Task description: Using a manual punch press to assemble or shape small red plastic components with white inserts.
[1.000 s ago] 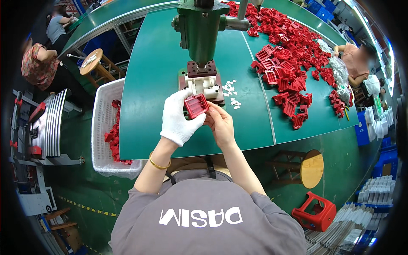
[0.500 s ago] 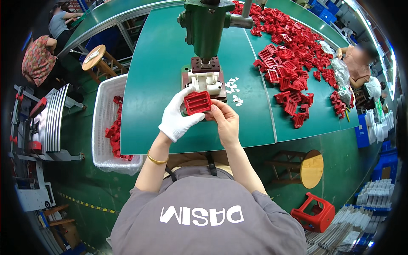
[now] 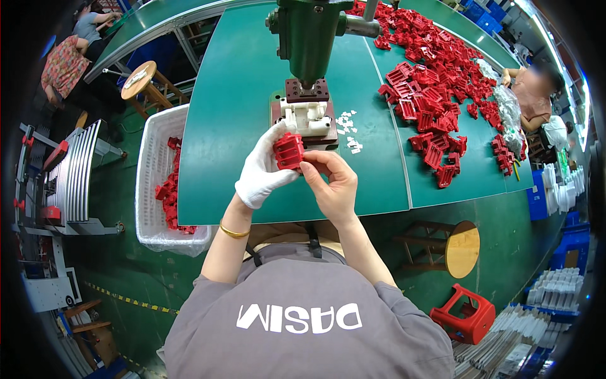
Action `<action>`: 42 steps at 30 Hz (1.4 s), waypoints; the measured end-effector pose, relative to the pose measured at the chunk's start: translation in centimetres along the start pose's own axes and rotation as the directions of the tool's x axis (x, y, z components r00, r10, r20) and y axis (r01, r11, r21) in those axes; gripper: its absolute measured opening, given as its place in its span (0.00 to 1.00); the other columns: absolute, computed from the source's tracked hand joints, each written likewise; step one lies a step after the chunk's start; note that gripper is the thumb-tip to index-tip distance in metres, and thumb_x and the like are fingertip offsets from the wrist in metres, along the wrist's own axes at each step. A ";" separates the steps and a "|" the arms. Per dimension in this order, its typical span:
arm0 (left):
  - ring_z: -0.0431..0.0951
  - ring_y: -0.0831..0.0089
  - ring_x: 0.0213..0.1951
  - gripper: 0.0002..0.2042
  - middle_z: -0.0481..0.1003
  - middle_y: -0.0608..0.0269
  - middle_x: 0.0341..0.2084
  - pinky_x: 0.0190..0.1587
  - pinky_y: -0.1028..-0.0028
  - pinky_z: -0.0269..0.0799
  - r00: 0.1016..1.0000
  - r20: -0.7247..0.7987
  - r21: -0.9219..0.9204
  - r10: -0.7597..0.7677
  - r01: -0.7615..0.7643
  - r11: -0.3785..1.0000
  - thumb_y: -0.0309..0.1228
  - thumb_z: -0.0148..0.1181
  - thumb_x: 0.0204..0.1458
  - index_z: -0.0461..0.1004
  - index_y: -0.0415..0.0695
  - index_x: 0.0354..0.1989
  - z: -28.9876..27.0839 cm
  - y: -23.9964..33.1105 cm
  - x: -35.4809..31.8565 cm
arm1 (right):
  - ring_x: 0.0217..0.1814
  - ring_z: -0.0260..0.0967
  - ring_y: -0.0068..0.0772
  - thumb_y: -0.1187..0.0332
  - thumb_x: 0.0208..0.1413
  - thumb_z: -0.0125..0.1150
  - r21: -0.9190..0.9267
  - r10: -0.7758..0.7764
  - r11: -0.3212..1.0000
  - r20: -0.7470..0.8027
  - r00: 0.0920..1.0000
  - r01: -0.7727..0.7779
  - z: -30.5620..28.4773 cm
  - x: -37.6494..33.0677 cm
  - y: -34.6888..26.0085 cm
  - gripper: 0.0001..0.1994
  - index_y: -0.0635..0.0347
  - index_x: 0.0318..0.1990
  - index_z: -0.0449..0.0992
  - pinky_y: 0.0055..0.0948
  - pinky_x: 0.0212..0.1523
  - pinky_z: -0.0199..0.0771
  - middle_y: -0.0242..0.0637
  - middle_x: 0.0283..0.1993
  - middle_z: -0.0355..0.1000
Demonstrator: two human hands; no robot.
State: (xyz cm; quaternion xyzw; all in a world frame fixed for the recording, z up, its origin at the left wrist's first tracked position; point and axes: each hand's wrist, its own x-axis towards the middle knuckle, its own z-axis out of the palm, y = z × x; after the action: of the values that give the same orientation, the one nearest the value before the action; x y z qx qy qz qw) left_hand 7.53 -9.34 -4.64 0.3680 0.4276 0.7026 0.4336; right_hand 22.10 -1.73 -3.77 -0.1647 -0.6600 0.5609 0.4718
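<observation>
My left hand, in a white glove, is closed round a red plastic slotted frame, its ribbed side turned toward me. My bare right hand pinches the lower right edge of the same part between thumb and fingers. Just beyond both hands, a green hand press stands over a white fixture on a dark red base. Small white pieces lie scattered on the green table to the right of the fixture.
Many red parts are heaped on the table to the right. A white crate with more red parts stands at the left. A person sits at the right. A wooden stool and a red stool stand on the floor behind the table's edge.
The red frame has been turned in my hands, so its open compartments now face another way and it looks narrower. My right hand has shifted slightly along its edge.
</observation>
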 end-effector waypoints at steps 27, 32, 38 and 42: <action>0.74 0.74 0.38 0.29 0.75 0.64 0.43 0.40 0.72 0.73 0.263 -0.963 -0.077 -0.054 -0.075 0.994 0.31 0.67 0.50 0.64 0.44 0.61 -29.4 -0.8 -18.9 | 0.36 0.74 0.22 0.74 0.61 0.58 -0.173 0.334 0.930 0.023 0.942 -0.325 -5.2 -5.3 7.1 0.07 0.69 0.43 0.77 0.20 0.39 0.74 0.36 0.37 0.77; 0.70 0.72 0.24 0.08 0.73 0.69 0.28 0.19 0.73 0.66 0.186 -0.938 -0.328 -0.294 -0.197 0.924 0.41 0.59 0.56 0.75 0.52 0.39 -35.9 -8.4 -21.2 | 0.39 0.73 0.23 0.75 0.62 0.56 -0.263 0.267 0.931 0.022 0.963 -0.252 -6.7 -4.1 7.4 0.09 0.67 0.47 0.75 0.21 0.43 0.73 0.35 0.40 0.75; 0.65 0.78 0.23 0.22 0.70 0.69 0.31 0.23 0.74 0.63 0.098 -0.957 -0.276 -0.274 -0.008 0.961 0.37 0.59 0.57 0.64 0.51 0.59 -33.2 -8.8 -21.7 | 0.53 0.66 0.33 0.68 0.62 0.57 -0.678 -0.326 0.731 -0.452 0.830 -0.082 -20.6 -0.5 5.8 0.15 0.67 0.53 0.72 0.33 0.57 0.65 0.41 0.53 0.71; 0.62 0.81 0.22 0.24 0.73 0.64 0.39 0.24 0.78 0.61 0.079 -0.997 0.005 0.004 0.014 1.000 0.33 0.59 0.58 0.63 0.43 0.62 -29.5 -5.5 -19.1 | 0.62 0.64 0.47 0.51 0.63 0.55 -0.925 -0.685 0.185 -0.363 0.632 -0.331 -34.1 0.7 5.8 0.25 0.61 0.58 0.70 0.41 0.62 0.62 0.48 0.59 0.68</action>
State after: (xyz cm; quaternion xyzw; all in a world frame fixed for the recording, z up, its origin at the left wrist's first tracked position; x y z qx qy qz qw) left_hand -10.30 -33.86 -23.16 -0.2051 0.6143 0.7615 0.0283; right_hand 47.48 20.57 -11.24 -0.5412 -0.6112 -0.1762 0.5501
